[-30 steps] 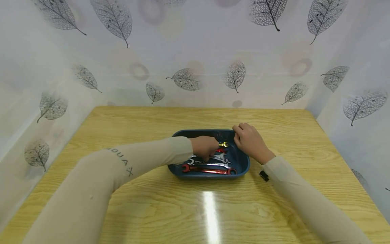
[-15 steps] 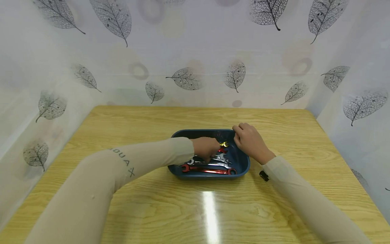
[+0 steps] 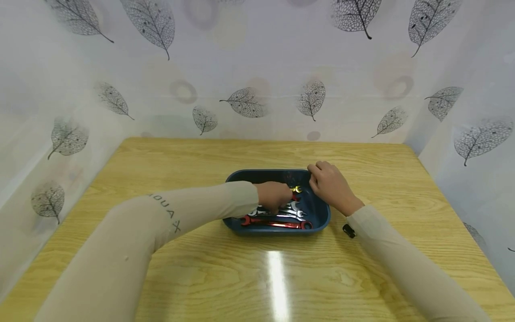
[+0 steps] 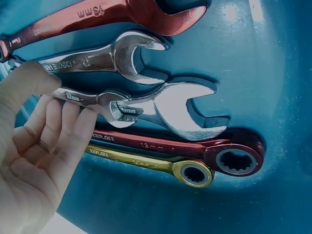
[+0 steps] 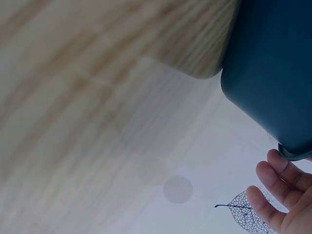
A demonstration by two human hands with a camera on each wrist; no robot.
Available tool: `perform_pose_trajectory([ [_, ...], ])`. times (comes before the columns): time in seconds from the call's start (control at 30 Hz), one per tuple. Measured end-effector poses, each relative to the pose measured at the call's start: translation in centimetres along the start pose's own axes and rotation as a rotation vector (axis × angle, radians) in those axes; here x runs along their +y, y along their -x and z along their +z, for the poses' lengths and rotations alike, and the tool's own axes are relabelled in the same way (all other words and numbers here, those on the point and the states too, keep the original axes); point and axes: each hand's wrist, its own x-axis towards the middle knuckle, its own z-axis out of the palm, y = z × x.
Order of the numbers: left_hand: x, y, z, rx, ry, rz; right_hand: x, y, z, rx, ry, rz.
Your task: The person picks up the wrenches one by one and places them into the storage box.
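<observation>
A dark blue tray (image 3: 277, 231) sits mid-table and holds several wrenches. My left hand (image 3: 275, 197) reaches into it from the left. In the left wrist view, the thumb and fingers of that hand (image 4: 68, 97) pinch the handle of a small silver wrench (image 4: 117, 108). That wrench lies across a large silver open-end wrench (image 4: 185, 109). Beside them lie a red ratchet wrench (image 4: 229, 158), a gold ratchet wrench (image 4: 192, 173) and a red open-end wrench (image 4: 112, 12). My right hand (image 3: 327, 185) holds the tray's far right rim (image 5: 292, 153), with fingers (image 5: 273, 190) outside the wall.
The wooden table (image 3: 169, 161) is walled in by leaf-patterned sheets (image 3: 245, 103) at the back and on both sides. A small black object (image 3: 348, 231) sits by my right wrist. A glare streak (image 3: 277, 281) lies on the wood in front of the tray.
My left hand has crept slightly to the right among the wrenches. The right hand has stayed on the tray's rim.
</observation>
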Motion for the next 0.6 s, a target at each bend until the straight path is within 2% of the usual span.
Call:
perform_pose_trajectory([
  [0.43,0.3,0.7,-0.7,-0.02,0.001,-0.015,0.1,0.0,0.2,-0.013,0.002,0.015],
  [0.6,0.4,1.2,-1.0,-0.014,0.032,-0.022,0.2,0.1,0.3,-0.024,0.007,0.027],
])
